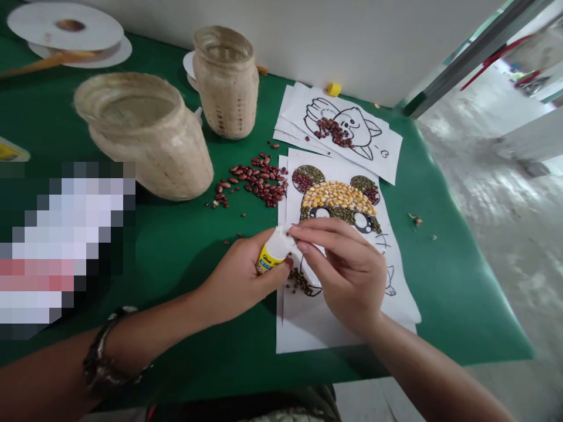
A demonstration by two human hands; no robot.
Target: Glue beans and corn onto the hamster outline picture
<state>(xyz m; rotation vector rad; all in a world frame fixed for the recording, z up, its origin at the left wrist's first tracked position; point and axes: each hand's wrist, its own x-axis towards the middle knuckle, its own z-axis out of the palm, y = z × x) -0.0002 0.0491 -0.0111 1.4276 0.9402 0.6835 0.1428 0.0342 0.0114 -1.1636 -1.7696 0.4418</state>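
Observation:
My left hand (240, 276) is wrapped round a small yellow-labelled glue bottle (271, 253) with a white top. My right hand (347, 269) pinches the bottle's white cap end with thumb and fingers. Both hands hover over a printed animal drawing (334, 316) on white paper. The drawing's head is filled with yellow corn kernels (338, 194), green beans and dark red beans. A few dark seeds lie on the paper just under my left hand.
A pile of red beans (259, 179) lies on the green table (448, 281). Two twine-wrapped jars (149, 135) (226, 79) stand behind. More drawings (347, 132) lie at the back, near a small yellow cap (333, 89). A ribbon spool (65, 29) sits far left. The table edge runs along the right.

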